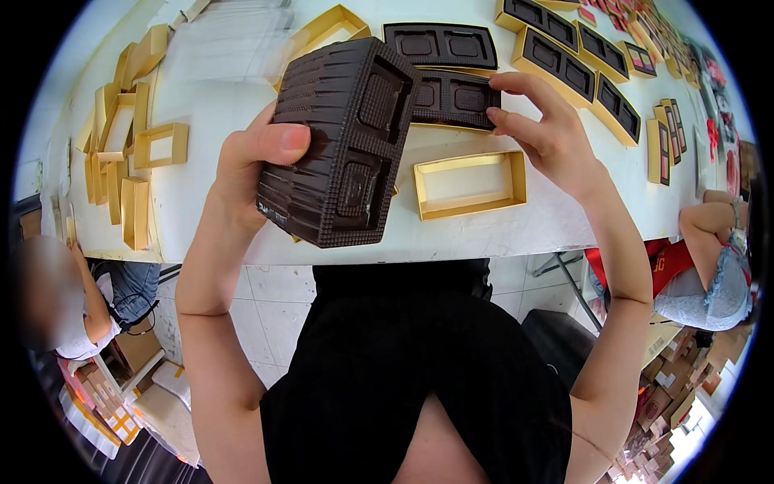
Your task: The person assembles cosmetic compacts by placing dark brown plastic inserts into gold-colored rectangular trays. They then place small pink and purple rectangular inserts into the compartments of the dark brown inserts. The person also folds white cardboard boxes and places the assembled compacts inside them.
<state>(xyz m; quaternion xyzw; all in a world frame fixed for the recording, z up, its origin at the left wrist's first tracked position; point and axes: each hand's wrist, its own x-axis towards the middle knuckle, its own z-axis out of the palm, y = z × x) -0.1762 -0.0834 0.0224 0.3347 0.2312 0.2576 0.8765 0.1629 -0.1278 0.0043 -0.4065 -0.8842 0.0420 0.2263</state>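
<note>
My left hand [258,161] grips a thick stack of nested dark brown plastic tray inserts [334,137], tilted and raised above the table. Each insert has two square recesses. My right hand [544,125] pinches the right end of a single brown tray insert [455,98] with thumb and fingers; the stack hides its left end. Whether this insert sits fully down in a box, I cannot tell. Just behind it lies another two-recess insert [439,45]. An open gold cardboard box [470,211] without an insert stands near the table's front edge, below my right hand.
Several gold boxes with brown inserts [556,64] stand at the far right. Empty gold boxes [161,145] are piled on the left of the white table [218,218]. One person [97,298] sits at the left and another person [701,266] at the right.
</note>
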